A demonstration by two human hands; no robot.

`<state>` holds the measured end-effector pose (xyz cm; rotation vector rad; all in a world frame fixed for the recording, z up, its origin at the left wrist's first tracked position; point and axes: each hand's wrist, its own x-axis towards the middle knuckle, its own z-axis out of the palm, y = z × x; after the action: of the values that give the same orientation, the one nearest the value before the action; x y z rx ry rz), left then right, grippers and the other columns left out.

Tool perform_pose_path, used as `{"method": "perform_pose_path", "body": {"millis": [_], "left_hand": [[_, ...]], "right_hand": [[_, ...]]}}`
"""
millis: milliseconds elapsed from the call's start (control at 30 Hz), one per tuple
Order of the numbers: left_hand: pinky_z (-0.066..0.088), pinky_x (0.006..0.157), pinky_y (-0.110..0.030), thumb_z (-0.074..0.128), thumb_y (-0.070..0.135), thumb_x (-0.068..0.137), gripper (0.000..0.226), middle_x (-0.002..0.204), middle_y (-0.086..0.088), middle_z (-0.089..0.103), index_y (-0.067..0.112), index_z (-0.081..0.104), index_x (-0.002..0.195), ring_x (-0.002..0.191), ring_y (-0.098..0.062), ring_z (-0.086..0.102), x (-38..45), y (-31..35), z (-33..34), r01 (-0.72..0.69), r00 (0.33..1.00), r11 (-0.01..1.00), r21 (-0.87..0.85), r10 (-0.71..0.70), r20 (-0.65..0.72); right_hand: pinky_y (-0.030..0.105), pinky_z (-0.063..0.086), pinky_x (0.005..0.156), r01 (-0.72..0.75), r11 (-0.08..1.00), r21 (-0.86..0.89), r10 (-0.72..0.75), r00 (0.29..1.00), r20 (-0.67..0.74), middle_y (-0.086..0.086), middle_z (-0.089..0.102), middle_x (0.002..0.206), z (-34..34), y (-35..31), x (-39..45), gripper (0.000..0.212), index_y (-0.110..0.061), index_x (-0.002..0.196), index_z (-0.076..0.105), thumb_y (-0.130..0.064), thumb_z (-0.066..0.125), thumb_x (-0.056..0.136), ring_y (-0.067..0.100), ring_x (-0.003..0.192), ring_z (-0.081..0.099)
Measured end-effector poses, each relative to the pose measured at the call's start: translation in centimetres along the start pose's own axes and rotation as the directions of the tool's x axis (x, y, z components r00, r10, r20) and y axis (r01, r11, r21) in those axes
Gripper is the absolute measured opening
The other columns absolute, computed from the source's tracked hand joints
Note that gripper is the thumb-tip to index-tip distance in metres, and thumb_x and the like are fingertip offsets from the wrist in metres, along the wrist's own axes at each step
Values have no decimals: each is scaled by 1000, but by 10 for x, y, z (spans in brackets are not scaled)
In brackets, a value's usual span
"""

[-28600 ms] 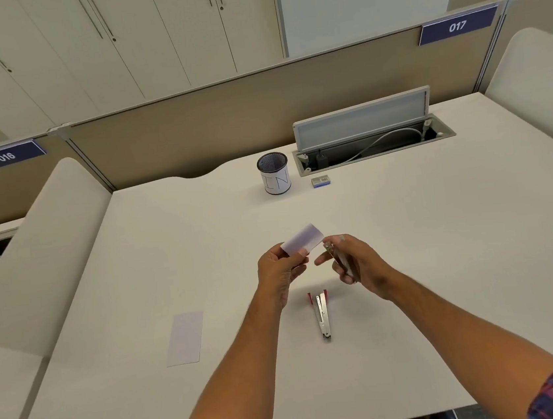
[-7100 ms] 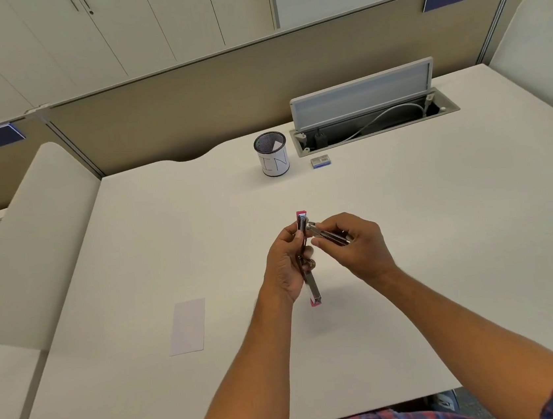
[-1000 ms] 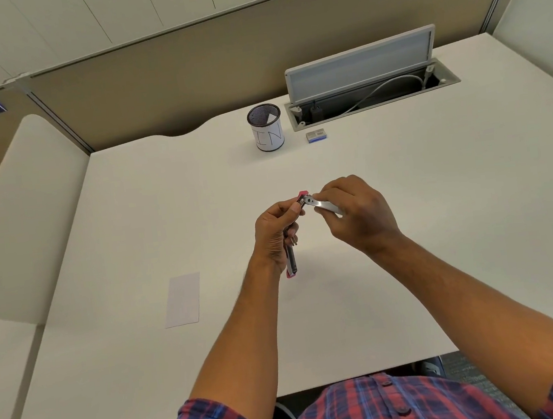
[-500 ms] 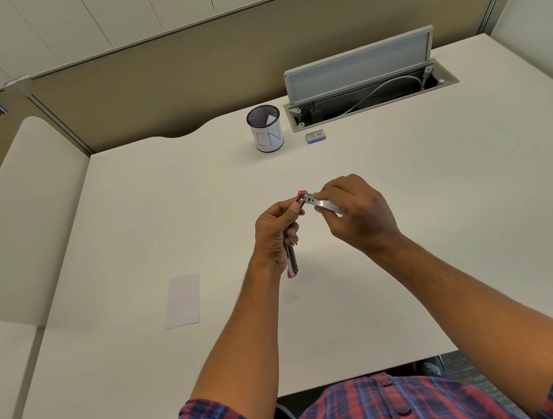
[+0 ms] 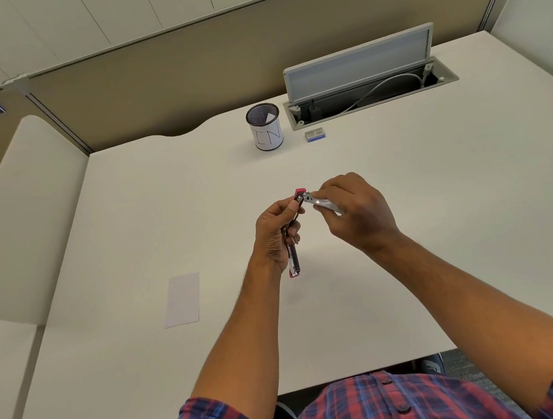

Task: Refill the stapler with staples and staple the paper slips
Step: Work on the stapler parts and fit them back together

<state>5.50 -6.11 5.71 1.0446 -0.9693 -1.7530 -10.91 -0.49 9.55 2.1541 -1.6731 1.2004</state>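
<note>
Both hands are up over the middle of the desk (image 5: 408, 228), and this looks like the refill step, right in the thick of it: the stapler (image 5: 294, 259) is hinged wide open and held in the air, not resting on anything. The left hand (image 5: 276, 235) is curled closed around the red-tipped base, which hangs down toward the near edge with its lower end poking out below the palm. The right hand (image 5: 354, 210) has thumb and fingers pressed together on the shiny metal arm (image 5: 322, 204), which angles off to the right from the hinge at the far end. Whether a strip of staples already sits in the channel I cannot tell; it is too small to see. The staple box (image 5: 315, 135) waits well off at the far side, just right of the mesh cup (image 5: 265, 128), and one paper slip (image 5: 182, 300) lies flat to the left, clear of both hands. Next, I judge, the arm wants swinging back down onto the base until it closes, keeping fingertips out of the hinge, and then a reach left for that slip.
</note>
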Motion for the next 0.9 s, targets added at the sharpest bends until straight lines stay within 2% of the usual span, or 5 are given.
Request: {"method": "perform_pose_path", "body": {"millis": [467, 733, 900], "left_hand": [[26, 49, -24, 68, 29, 87, 12, 82, 2, 66, 21, 75, 81, 51, -11, 41, 1, 0, 1, 29, 998, 998, -56, -26, 56], [29, 46, -22, 68, 31, 88, 14, 83, 2, 65, 21, 72, 79, 50, -11, 39, -1, -3, 5, 36, 999, 998, -47, -35, 18], [32, 44, -20, 66, 25, 96, 15, 83, 0, 65, 17, 72, 85, 50, -11, 40, -2, -5, 8, 42, 999, 998, -46, -43, -19]], "right_hand": [[34, 54, 57, 19, 1000, 2, -19, 1000, -9, 15, 74, 86, -2, -4, 1, 13, 3, 89, 76, -2, 83, 80, 32, 72, 65], [36, 52, 53, 63, 998, -15, -63, 998, 2, 14, 70, 81, 1, -7, 1, 6, 1, 85, 75, 4, 78, 81, 33, 69, 63], [38, 53, 52, 52, 998, -19, -50, 996, 72, 15, 70, 81, 1, -5, 4, 8, 2, 85, 74, 6, 78, 79, 34, 70, 62]]}}
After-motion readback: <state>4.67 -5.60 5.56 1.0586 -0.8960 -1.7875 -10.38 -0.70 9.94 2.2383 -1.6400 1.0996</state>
